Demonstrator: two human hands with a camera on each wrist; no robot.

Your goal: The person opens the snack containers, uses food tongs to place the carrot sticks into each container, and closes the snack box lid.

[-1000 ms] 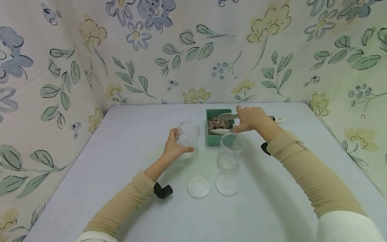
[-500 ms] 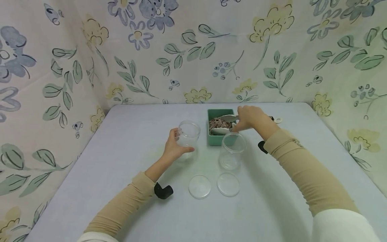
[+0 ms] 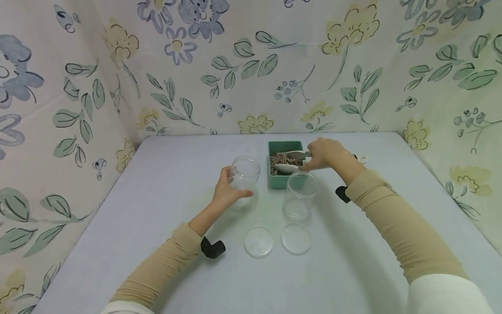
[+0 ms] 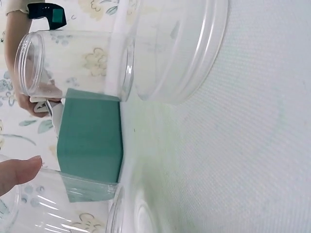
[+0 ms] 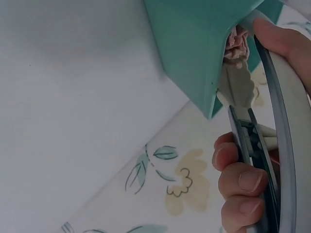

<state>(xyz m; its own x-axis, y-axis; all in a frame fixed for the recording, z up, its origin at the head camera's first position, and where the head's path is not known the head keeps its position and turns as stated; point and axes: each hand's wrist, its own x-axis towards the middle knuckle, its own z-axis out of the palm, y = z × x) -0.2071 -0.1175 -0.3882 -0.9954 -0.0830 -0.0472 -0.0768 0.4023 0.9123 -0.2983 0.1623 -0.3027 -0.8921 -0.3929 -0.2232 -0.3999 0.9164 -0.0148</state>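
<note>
At the back of the table a green container (image 3: 277,182) holds brownish-pink shreds (image 3: 279,160). My right hand (image 3: 324,155) grips tongs (image 5: 286,121), whose white tips (image 3: 287,168) lie spread among the shreds. My left hand (image 3: 226,192) is round the side of a clear jar (image 3: 245,174) that stands left of the container; in the left wrist view its thumb (image 4: 22,172) lies against the plastic. A second clear jar (image 3: 299,200) stands open in front of the container, untouched.
Two clear round lids (image 3: 259,242) (image 4: 184,48) lie side by side nearer the front of the table. A small white ring (image 3: 363,159) is behind my right forearm. Floral cloth (image 3: 251,65) hangs behind the table (image 3: 188,279).
The tongs' tips have shifted slightly within the shreds, and the right hand has moved a little. The left hand stays on its jar.
</note>
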